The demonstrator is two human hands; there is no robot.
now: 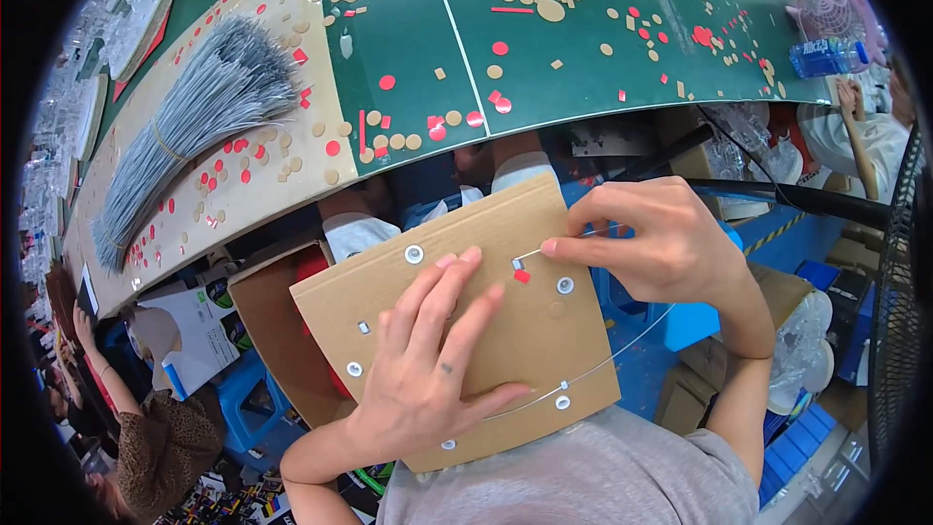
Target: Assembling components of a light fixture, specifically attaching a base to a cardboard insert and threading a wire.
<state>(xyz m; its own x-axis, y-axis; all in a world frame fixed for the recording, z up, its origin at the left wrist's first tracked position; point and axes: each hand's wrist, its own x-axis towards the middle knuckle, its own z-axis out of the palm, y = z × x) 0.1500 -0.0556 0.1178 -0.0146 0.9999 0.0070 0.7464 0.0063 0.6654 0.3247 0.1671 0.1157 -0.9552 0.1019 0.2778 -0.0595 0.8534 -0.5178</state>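
Observation:
A square brown cardboard panel (pixel 530 331) rests tilted on my lap, set with several white ring eyelets (pixel 414 254) and small slots. My left hand (pixel 428 350) lies flat on it, fingers spread, the thumb close to the lower edge. With thumb and forefinger pinched, my right hand (pixel 661 243) grips a thin grey wire (pixel 531 254) at a slot in the upper right part of the panel. A small red paper piece (pixel 522 277) sits just below that slot. Another stretch of wire (pixel 637 337) runs past the panel's right edge to a lower slot, then under my left thumb.
A thick bundle of grey wires (pixel 199 126) lies on the green table (pixel 418 58), left side, among scattered red and brown paper discs. An open cardboard box (pixel 277 331) stands left of the panel. A black fan guard (pixel 894 301) is at far right. Other people sit nearby.

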